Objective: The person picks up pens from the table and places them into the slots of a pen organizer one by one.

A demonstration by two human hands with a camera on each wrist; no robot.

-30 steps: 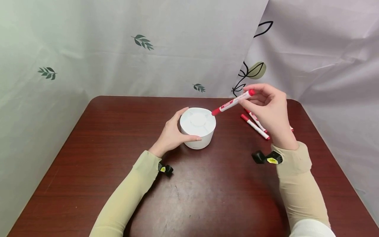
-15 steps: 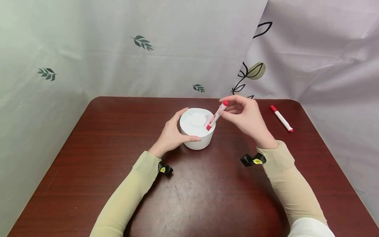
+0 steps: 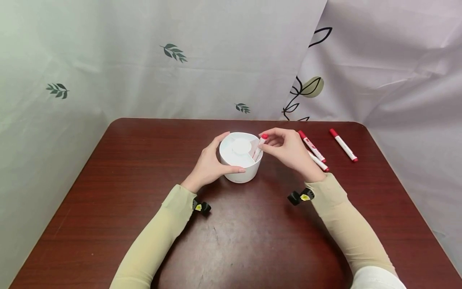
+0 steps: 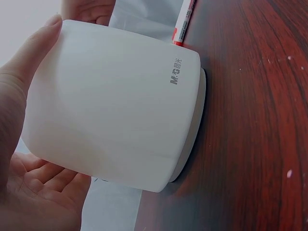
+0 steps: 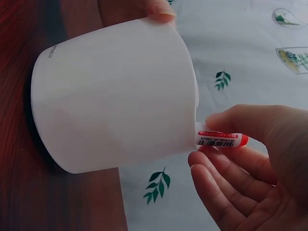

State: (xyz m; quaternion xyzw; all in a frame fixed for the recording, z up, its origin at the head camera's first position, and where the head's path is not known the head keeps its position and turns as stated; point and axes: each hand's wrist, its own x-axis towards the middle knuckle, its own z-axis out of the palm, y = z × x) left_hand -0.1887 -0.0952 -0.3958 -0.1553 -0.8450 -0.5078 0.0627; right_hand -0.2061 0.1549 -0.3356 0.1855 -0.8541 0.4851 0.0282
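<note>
A white round pen holder (image 3: 234, 174) with inner dividers stands upright on the dark wooden table. My left hand (image 3: 209, 164) grips it from the left, thumb across the front and fingers round the far side. Between thumb and fingers, my right hand (image 3: 290, 152) pinches a red-and-white marker (image 5: 219, 139) near its top end. The marker's lower part is down inside the right-hand compartment of the holder, hidden by the wall in the right wrist view. Only its upper end shows above the rim there.
To the right of my right hand lie two markers close together, one marker (image 3: 312, 146) and a second marker (image 3: 318, 161) partly covered by the hand. Farther right lies another marker (image 3: 343, 145). A pale curtain (image 3: 202, 80) hangs behind the table (image 3: 144, 160).
My right hand has moved left and down, bringing the marker from beside the rim into the right-hand compartment and lower. The left hand and the holder have stayed put.
</note>
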